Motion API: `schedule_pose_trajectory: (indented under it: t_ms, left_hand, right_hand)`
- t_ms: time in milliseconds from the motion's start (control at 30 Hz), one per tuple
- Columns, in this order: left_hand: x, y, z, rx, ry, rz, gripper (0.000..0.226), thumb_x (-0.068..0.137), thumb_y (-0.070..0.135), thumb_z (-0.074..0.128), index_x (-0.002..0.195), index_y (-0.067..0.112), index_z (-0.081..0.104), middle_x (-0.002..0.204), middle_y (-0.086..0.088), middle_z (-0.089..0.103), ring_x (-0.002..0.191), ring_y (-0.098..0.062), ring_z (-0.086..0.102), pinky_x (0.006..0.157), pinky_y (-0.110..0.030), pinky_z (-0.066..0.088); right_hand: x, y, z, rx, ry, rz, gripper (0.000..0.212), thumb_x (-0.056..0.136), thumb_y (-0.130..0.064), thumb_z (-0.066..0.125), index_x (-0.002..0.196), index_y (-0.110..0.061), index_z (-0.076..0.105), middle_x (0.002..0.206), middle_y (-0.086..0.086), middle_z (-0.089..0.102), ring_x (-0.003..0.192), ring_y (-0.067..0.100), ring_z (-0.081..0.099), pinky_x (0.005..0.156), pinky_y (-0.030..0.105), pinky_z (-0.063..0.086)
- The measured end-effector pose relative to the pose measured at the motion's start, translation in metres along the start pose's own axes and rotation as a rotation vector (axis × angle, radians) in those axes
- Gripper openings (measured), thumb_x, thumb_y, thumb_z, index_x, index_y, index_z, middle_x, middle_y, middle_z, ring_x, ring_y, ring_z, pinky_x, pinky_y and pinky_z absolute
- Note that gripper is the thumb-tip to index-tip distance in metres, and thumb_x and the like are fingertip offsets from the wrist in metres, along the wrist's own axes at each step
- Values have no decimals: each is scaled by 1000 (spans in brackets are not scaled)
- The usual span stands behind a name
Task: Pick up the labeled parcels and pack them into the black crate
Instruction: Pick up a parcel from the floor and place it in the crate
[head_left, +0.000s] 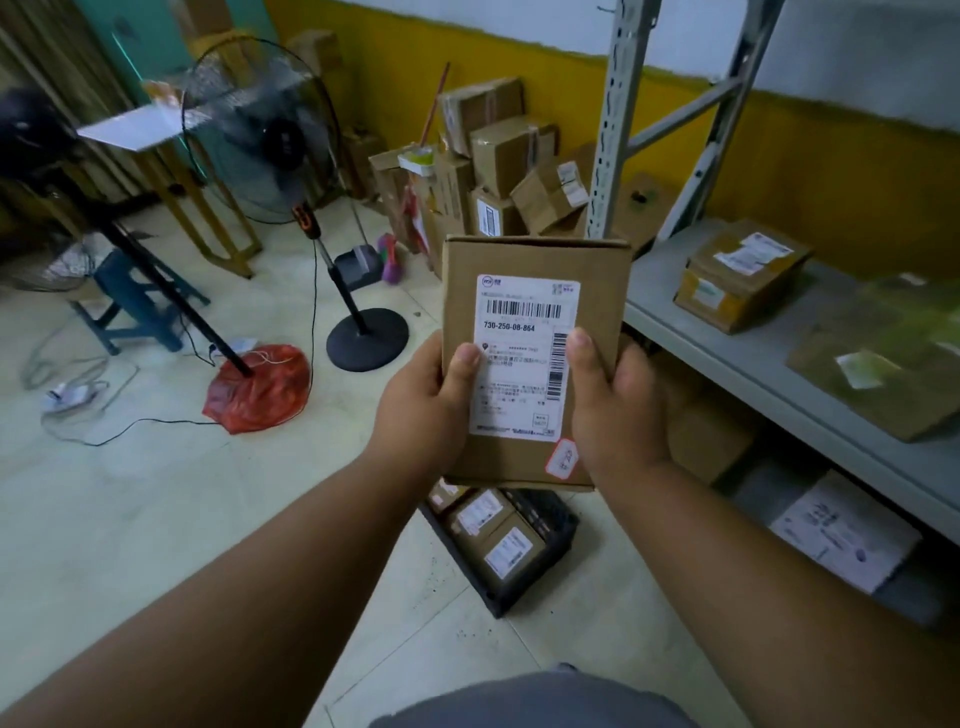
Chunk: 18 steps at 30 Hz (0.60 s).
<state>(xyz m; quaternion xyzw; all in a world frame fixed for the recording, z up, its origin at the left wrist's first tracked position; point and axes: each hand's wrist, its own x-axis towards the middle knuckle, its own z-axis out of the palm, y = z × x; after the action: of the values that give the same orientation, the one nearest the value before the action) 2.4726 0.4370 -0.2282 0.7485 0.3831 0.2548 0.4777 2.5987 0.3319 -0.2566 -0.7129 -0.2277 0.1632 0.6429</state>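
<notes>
a person holds a flat cardboard parcel (535, 358) upright at frame centre, its white shipping label (524, 353) facing the camera, the number 730-250-08-864 readable below the top barcode. the left hand (421, 410) grips the parcel's left edge from 9 o'clock, thumb (464, 364) pressed flat on the label and the other fingers wrapped out of sight behind the box. the right hand (618, 405) clasps the right edge from 3 o'clock, its thumb (581, 353) also on the label, the rest of the fingers hidden behind. a small red-edged sticker (562, 459) sits at the parcel's lower right corner. directly below, at 6 o'clock from the parcel, the black crate (540, 566) stands on the pale tiled floor (156, 519) with several labelled boxes (493, 535) already lying inside it. at 3 o'clock a grey metal shelf (737, 353) carries more cardboard packages (737, 275). at 12 o'clock, cartons (498, 156) are stacked against a yellow wall. at 10 o'clock stands a pedestal fan (270, 140), with a red plastic bag (257, 389) on the floor near its base.
</notes>
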Motion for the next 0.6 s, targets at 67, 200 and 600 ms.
schedule_pose_trajectory:
  t_ms: [67,200,600]
  left_hand:
    - [21,-1,7,-2,-12,-9,17,99,51,40,101,59,54,88,48,60,81,24,57,63,-14,44]
    - [62,-13,25,11,-17,-5,30,99,51,36,125,56,51,92,37,64,87,14,60,70,-22,47]
    - [199,-45,56,40,-480,325,38,99,39,47,136,51,44,113,25,61,99,6,60,69,-10,44]
  right_hand:
    - [18,1,1,-50,38,-32,37,83,-70,50,95,-35,54,96,-6,73,86,8,73,67,36,62]
    - [49,9,7,-128,100,-42,42,80,-74,46,95,-35,49,95,-12,69,86,8,70,70,42,62]
    - [96,36,52,-443,638,110,39,96,-40,60,125,-16,53,119,4,57,82,-2,51,52,-2,39]
